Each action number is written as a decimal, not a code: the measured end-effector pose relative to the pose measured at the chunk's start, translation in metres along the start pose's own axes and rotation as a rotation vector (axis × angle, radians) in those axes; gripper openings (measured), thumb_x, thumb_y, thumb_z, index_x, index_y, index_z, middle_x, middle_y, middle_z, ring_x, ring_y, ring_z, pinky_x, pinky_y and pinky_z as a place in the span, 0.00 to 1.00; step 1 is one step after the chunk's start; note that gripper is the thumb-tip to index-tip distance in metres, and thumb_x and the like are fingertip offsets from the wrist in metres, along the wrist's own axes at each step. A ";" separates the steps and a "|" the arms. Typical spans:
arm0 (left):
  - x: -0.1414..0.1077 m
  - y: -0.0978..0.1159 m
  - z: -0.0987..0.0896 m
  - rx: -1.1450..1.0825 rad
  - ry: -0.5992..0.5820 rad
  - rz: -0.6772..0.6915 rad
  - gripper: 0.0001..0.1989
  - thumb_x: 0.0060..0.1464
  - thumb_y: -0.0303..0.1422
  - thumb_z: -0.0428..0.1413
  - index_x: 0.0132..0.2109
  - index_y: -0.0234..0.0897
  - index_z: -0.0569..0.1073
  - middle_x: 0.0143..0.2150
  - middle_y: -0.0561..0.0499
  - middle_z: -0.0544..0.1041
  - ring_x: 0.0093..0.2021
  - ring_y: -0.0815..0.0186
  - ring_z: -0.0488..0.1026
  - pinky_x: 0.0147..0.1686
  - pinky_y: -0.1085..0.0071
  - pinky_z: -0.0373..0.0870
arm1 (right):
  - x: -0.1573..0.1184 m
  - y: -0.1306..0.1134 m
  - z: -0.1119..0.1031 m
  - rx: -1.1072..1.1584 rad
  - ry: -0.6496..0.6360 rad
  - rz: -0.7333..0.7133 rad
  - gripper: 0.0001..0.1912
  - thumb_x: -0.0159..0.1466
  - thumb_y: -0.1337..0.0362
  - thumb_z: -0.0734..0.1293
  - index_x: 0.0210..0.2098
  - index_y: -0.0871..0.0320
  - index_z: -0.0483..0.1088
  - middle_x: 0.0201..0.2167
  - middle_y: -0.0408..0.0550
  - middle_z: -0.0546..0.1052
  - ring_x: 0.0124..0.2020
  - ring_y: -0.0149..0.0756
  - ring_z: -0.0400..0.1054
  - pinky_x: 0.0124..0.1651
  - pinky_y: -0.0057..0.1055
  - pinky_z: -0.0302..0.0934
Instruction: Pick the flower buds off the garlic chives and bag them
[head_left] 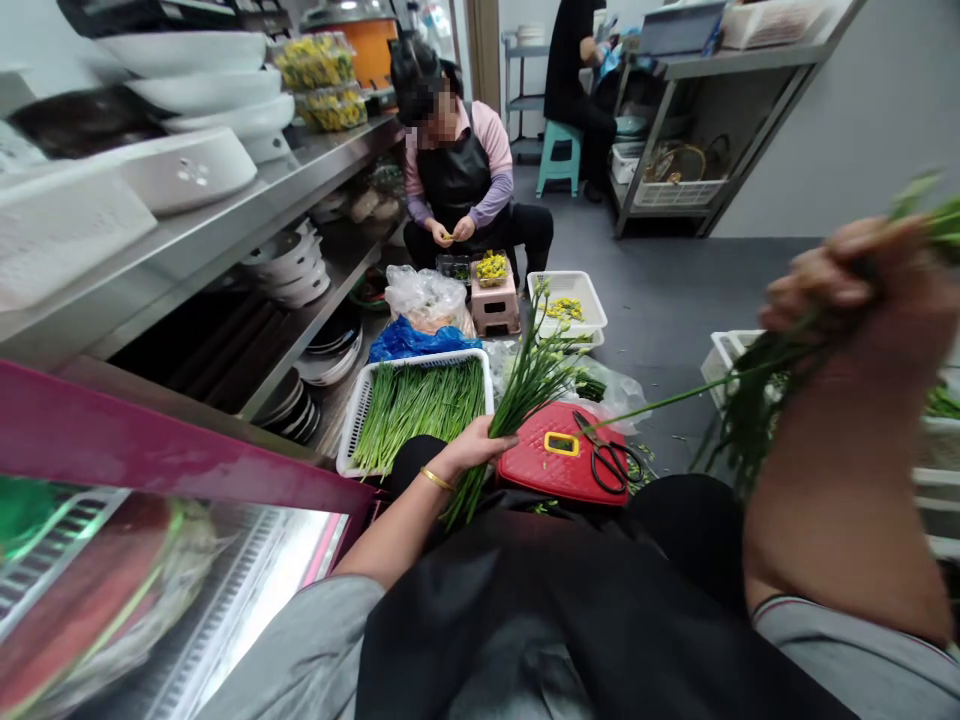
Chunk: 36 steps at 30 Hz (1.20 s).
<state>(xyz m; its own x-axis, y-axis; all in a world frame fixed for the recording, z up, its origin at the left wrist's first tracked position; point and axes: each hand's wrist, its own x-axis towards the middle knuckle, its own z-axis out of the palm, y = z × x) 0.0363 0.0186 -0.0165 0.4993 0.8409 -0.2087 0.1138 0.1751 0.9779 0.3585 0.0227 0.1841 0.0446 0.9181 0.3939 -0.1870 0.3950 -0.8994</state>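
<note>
My left hand (484, 443) is closed around a bundle of long green flowering stems (525, 385), budded tips pointing up and away. Raised at the right, my right hand (847, 275) is blurred and closed on leafy green stems (757, 410); one long stem stretches from it towards the red lid. Black-handled scissors (611, 465) lie on the red quilted lid (551, 485), to the right of my left hand. Just beyond my left forearm, a white basket (351, 425) holds cut green stems (420, 405) laid side by side.
A seated person (457, 170) handles small yellow pieces ahead, by a pink stool (495, 308) and a white basket (596, 305). Metal shelves (300, 185) with dishes line the left. White baskets (724, 345) stand at the right. Another person (570, 70) sits further back.
</note>
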 end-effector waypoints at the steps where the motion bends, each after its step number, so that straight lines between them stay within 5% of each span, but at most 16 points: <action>1: 0.000 0.000 0.001 0.000 -0.001 -0.008 0.26 0.40 0.51 0.64 0.28 0.36 0.62 0.16 0.62 0.60 0.16 0.76 0.56 0.17 0.76 0.52 | 0.000 0.008 0.013 0.027 0.029 0.004 0.21 0.48 0.45 0.76 0.23 0.52 0.67 0.13 0.36 0.59 0.12 0.22 0.47 0.13 0.26 0.38; 4: -0.002 0.002 0.003 0.024 0.005 -0.009 0.24 0.41 0.49 0.64 0.27 0.36 0.62 0.16 0.62 0.60 0.16 0.76 0.56 0.18 0.76 0.53 | 0.002 0.032 0.045 0.062 0.011 0.087 0.23 0.44 0.46 0.78 0.23 0.55 0.67 0.15 0.39 0.68 0.11 0.23 0.52 0.11 0.26 0.37; 8: -0.002 0.006 0.007 0.072 0.035 0.063 0.20 0.43 0.45 0.64 0.28 0.33 0.67 0.21 0.57 0.67 0.23 0.72 0.63 0.25 0.75 0.60 | 0.006 0.064 0.074 0.091 0.005 0.215 0.24 0.42 0.49 0.79 0.26 0.57 0.67 0.12 0.32 0.58 0.11 0.20 0.47 0.11 0.23 0.37; 11: -0.001 0.006 0.010 0.110 0.072 0.102 0.18 0.41 0.42 0.65 0.30 0.32 0.71 0.27 0.53 0.73 0.31 0.67 0.68 0.32 0.73 0.65 | 0.009 0.087 0.095 0.041 0.038 0.292 0.26 0.39 0.52 0.80 0.32 0.58 0.72 0.15 0.34 0.62 0.13 0.19 0.48 0.11 0.22 0.36; 14: 0.000 0.005 0.011 0.156 0.090 0.092 0.16 0.41 0.40 0.65 0.30 0.32 0.71 0.27 0.53 0.73 0.31 0.67 0.68 0.35 0.72 0.66 | 0.010 0.102 0.108 0.009 0.043 0.263 0.22 0.40 0.53 0.79 0.27 0.59 0.71 0.16 0.35 0.63 0.13 0.19 0.49 0.11 0.23 0.37; 20: 0.000 0.002 0.007 0.134 0.064 0.067 0.13 0.41 0.37 0.63 0.30 0.33 0.70 0.24 0.56 0.68 0.28 0.70 0.65 0.30 0.74 0.63 | 0.010 0.102 0.097 0.003 0.106 0.116 0.18 0.46 0.51 0.77 0.24 0.57 0.71 0.15 0.35 0.61 0.14 0.20 0.49 0.13 0.23 0.41; 28: 0.005 0.010 0.008 0.077 -0.015 0.047 0.17 0.38 0.38 0.66 0.30 0.32 0.70 0.23 0.57 0.68 0.22 0.74 0.62 0.26 0.75 0.60 | 0.019 0.048 0.078 0.069 0.164 -0.182 0.17 0.49 0.54 0.77 0.24 0.55 0.68 0.22 0.39 0.70 0.16 0.21 0.52 0.13 0.25 0.38; 33: 0.001 0.005 0.012 -0.182 -0.166 -0.006 0.27 0.37 0.52 0.65 0.31 0.33 0.68 0.14 0.61 0.62 0.14 0.76 0.56 0.17 0.76 0.54 | 0.022 0.046 0.075 0.013 0.122 -0.114 0.20 0.48 0.49 0.77 0.24 0.55 0.68 0.18 0.38 0.66 0.14 0.20 0.49 0.12 0.25 0.38; 36: -0.003 0.000 0.012 -0.306 -0.159 -0.014 0.30 0.36 0.56 0.64 0.32 0.33 0.68 0.14 0.59 0.64 0.13 0.74 0.58 0.15 0.75 0.55 | 0.023 0.058 0.075 -0.036 0.051 0.011 0.21 0.52 0.47 0.74 0.25 0.56 0.68 0.15 0.35 0.60 0.13 0.20 0.48 0.12 0.24 0.39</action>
<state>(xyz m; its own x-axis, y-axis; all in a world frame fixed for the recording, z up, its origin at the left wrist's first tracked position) 0.0447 0.0096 -0.0163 0.6302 0.7509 -0.1974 -0.1290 0.3520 0.9271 0.2754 0.0642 0.1557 0.0930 0.9224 0.3749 -0.1526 0.3853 -0.9101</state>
